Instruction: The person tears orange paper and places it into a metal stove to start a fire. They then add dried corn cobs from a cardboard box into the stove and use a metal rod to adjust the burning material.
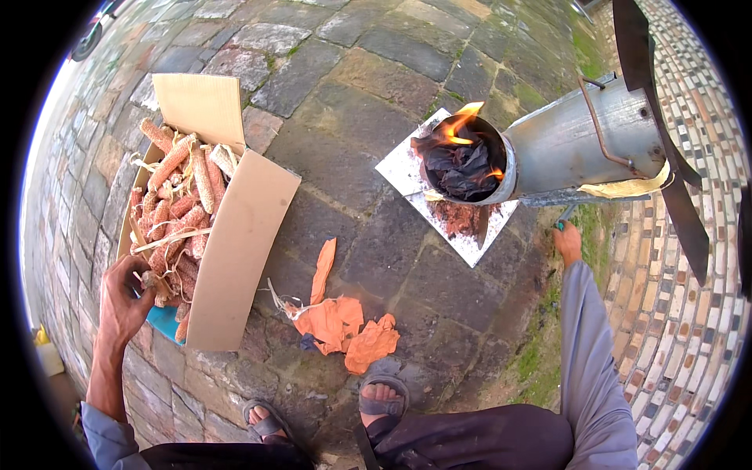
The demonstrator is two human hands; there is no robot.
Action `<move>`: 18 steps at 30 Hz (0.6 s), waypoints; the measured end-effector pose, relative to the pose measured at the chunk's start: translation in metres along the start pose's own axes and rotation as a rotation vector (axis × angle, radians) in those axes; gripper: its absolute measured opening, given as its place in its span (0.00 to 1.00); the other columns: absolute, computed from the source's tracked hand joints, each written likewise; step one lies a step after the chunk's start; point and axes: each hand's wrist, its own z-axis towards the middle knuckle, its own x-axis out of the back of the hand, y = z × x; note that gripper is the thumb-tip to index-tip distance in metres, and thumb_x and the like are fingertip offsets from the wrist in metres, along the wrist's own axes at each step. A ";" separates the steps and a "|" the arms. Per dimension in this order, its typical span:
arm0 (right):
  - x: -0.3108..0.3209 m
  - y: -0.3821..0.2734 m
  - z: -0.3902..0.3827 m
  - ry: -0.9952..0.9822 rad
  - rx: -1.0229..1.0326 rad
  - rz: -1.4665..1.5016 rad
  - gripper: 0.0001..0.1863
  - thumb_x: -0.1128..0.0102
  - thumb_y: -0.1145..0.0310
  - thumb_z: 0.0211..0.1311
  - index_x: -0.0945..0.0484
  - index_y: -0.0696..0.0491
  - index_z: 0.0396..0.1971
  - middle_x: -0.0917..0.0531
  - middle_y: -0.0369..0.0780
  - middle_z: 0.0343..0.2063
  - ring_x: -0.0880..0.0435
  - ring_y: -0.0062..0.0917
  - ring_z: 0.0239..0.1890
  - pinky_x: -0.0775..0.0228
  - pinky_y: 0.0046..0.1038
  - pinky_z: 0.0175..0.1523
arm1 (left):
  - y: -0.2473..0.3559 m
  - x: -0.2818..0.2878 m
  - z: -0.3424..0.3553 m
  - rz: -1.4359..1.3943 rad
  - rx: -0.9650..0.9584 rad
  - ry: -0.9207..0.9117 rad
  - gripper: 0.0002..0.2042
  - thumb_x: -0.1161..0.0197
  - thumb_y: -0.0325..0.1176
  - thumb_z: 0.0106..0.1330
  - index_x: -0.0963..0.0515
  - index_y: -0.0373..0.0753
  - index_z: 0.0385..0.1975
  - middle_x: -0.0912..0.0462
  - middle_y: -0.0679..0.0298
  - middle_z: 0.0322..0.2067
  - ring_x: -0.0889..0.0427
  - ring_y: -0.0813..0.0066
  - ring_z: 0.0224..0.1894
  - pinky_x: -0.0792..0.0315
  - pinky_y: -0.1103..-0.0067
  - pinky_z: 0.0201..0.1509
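evidently outdoors, the work area is paved with large, uneven stone slabs [352, 117], damp-looking and dark toward the middle. a strip of moss [533, 364] runs through the joints on the right, and beyond it lies a band of small multicoloured bricks [666, 368]. part of a wheel [86, 41] shows at the upper left edge.

an open cardboard box [243, 243] stands on the slabs at left, one flap upright at the far end; its near side wall hides part of the load. corn cobs [176, 204] fill it, heaped loosely. the left hand [121, 301] is at the box's near left corner, thumb and fingers pinched on one cob [157, 287].

at right, a metal cylinder [587, 137] lies tilted, black burning sheets [462, 168] and flame [462, 129] in its round mouth. a white board [403, 166] bearing ash [462, 219] lies under the mouth. the right hand [569, 243] is closed around a teal handle [559, 225] just beside the cylinder. torn orange paper [333, 321] lies on the ground between box and cylinder, near the person's sandals [384, 406].
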 end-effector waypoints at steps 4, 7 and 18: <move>-0.002 -0.004 0.006 -0.036 -0.002 -0.068 0.25 0.42 0.58 0.53 0.19 0.57 0.49 0.16 0.53 0.43 0.18 0.49 0.49 0.28 0.44 0.55 | -0.006 -0.003 0.003 0.031 -0.008 -0.014 0.09 0.39 0.21 0.46 0.25 0.30 0.30 0.24 0.59 0.26 0.24 0.70 0.25 0.29 0.76 0.31; -0.003 -0.010 0.002 -0.062 -0.021 -0.098 0.25 0.43 0.59 0.53 0.19 0.57 0.49 0.16 0.54 0.43 0.18 0.49 0.49 0.27 0.44 0.55 | -0.003 -0.005 0.008 0.040 -0.005 -0.025 0.09 0.39 0.21 0.46 0.25 0.30 0.29 0.25 0.58 0.25 0.25 0.69 0.24 0.29 0.75 0.31; -0.015 0.001 0.016 0.027 -0.009 -0.014 0.26 0.44 0.60 0.54 0.20 0.57 0.51 0.17 0.56 0.46 0.19 0.49 0.50 0.28 0.44 0.56 | -0.003 -0.004 0.013 0.022 0.016 -0.036 0.10 0.39 0.21 0.46 0.26 0.30 0.30 0.27 0.59 0.24 0.25 0.70 0.25 0.30 0.76 0.32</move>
